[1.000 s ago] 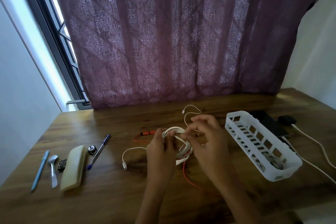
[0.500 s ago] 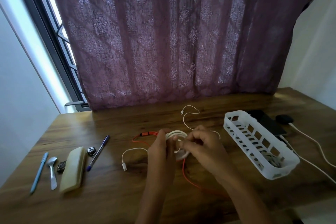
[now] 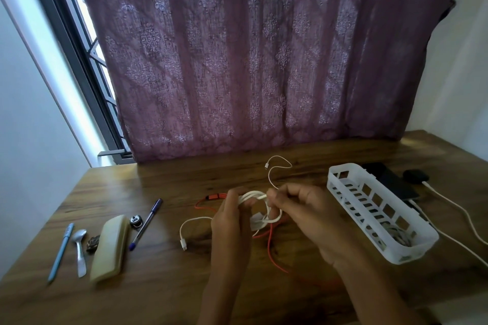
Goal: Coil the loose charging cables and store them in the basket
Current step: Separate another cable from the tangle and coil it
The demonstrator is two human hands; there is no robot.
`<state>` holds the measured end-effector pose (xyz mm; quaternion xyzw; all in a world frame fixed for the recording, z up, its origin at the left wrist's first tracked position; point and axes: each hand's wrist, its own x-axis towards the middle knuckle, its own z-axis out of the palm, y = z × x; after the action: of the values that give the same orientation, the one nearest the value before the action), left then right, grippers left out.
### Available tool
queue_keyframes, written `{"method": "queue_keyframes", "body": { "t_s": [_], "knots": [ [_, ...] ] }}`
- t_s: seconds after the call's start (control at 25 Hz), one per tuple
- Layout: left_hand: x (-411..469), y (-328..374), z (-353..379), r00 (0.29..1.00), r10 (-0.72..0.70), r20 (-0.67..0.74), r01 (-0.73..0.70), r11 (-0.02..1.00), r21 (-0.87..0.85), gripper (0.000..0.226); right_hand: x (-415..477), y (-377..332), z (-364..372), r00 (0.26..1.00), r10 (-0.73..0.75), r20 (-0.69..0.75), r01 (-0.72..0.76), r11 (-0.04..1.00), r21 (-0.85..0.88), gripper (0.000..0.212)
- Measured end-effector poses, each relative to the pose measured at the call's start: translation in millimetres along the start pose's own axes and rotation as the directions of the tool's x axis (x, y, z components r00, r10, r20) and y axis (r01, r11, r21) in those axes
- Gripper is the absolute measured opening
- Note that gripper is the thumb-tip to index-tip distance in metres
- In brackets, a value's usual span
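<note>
My left hand [image 3: 232,221] grips a bundle of white cable loops [image 3: 254,196] just above the middle of the wooden table. My right hand [image 3: 306,208] pinches a strand of the same white cable at the coil's right side. One loose end with a plug [image 3: 267,166] curls away toward the curtain; the other plug end [image 3: 183,241] lies left of my left hand. An orange cable [image 3: 272,250] lies on the table beneath my hands. The white slotted basket [image 3: 343,179] stands to the right with a coiled cable [image 3: 396,236] in its near end.
At the left lie a blue pen [image 3: 61,252], a spoon [image 3: 80,248], a cream case [image 3: 111,247], a small round metal thing [image 3: 136,220] and a purple pen [image 3: 146,223]. Behind the basket sit a dark phone [image 3: 390,179] and a black charger [image 3: 414,175] with white leads [image 3: 459,211]. A purple curtain hangs behind.
My right hand has come down from above the coil to its right side, drawing the strand around it. The far loose end stays in place. The left hand keeps its hold.
</note>
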<state>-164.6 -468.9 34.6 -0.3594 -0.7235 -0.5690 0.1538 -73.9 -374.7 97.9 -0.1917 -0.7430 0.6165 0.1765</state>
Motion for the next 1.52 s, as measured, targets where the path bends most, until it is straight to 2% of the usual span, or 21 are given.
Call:
{"method": "queue_keyframes", "body": {
  "t_s": [0.16, 0.32, 0.44, 0.56, 0.72, 0.8, 0.88, 0.96, 1.08, 1.12, 1.2, 1.28, 1.4, 1.48, 1.52],
  "knots": [
    [-2, 4, -3, 0.998, 0.02, 0.053, -0.021, 0.999, 0.029, 0.02, 9, 3, 3, 0.997, -0.023, -0.075, 0.024, 1.0, 0.008, 0.022],
    [-2, 4, -10, 0.979, 0.199, 0.052, -0.205, 0.938, 0.28, 0.022, 11, 4, 4, 0.989, -0.112, -0.1, 0.102, 0.99, -0.098, 0.016],
    [-1, 5, -10, 0.976, 0.218, 0.005, -0.207, 0.919, 0.334, 0.023, 12, 5, 6, 0.979, -0.171, -0.115, 0.153, 0.977, -0.145, 0.015],
    [-6, 8, -3, 0.99, 0.095, -0.108, -0.075, 0.983, 0.168, 0.025, 13, 5, 11, 0.975, -0.14, -0.171, 0.142, 0.99, 0.005, 0.016],
    [-5, -7, -2, 0.934, -0.132, -0.333, 0.164, 0.984, 0.07, 0.019, 1, 5, 12, 0.993, -0.116, 0.03, 0.105, 0.965, 0.241, 0.02],
    [-3, -9, -5, 0.901, -0.225, -0.37, 0.245, 0.969, 0.008, 0.017, -5, 10, 18, 0.983, -0.164, 0.081, 0.143, 0.965, 0.221, 0.016],
    [-3, -6, -6, 0.89, -0.244, -0.386, 0.267, 0.964, 0.005, 0.016, -6, 16, 27, 0.976, -0.215, 0.045, 0.207, 0.968, 0.141, 0.011],
    [-4, 0, -4, 0.915, -0.181, -0.361, 0.219, 0.973, 0.068, 0.017, -4, 19, 33, 0.963, -0.262, -0.055, 0.266, 0.962, 0.062, 0.009],
    [-6, 3, -6, 0.947, 0.02, -0.321, 0.037, 0.985, 0.169, 0.024, 3, 18, 33, 0.948, -0.266, -0.174, 0.262, 0.964, -0.043, 0.014],
    [-7, 2, -7, 0.945, 0.117, -0.306, -0.051, 0.975, 0.216, 0.029, 4, 18, 31, 0.952, -0.233, -0.2, 0.231, 0.972, -0.033, 0.014],
    [-9, -2, -7, 0.919, 0.298, -0.256, -0.206, 0.921, 0.331, 0.026, 6, 16, 30, 0.964, -0.129, -0.233, 0.156, 0.982, 0.103, 0.012],
    [-12, -5, -4, 0.91, 0.345, -0.228, -0.243, 0.893, 0.379, 0.023, 5, 11, 30, 0.961, -0.097, -0.257, 0.147, 0.973, 0.181, 0.009],
    [-15, -5, -2, 0.947, 0.207, -0.246, -0.13, 0.946, 0.298, 0.026, 6, 7, 34, 0.955, -0.153, -0.255, 0.198, 0.967, 0.161, 0.01],
    [-15, -7, -2, 0.963, 0.098, -0.25, -0.042, 0.974, 0.221, 0.026, 6, 8, 30, 0.942, -0.192, -0.276, 0.207, 0.978, 0.027, 0.012],
    [-14, -8, -3, 0.965, 0.001, -0.263, 0.04, 0.988, 0.15, 0.023, 6, 8, 27, 0.935, -0.217, -0.279, 0.212, 0.976, -0.051, 0.013]
  ]
}}
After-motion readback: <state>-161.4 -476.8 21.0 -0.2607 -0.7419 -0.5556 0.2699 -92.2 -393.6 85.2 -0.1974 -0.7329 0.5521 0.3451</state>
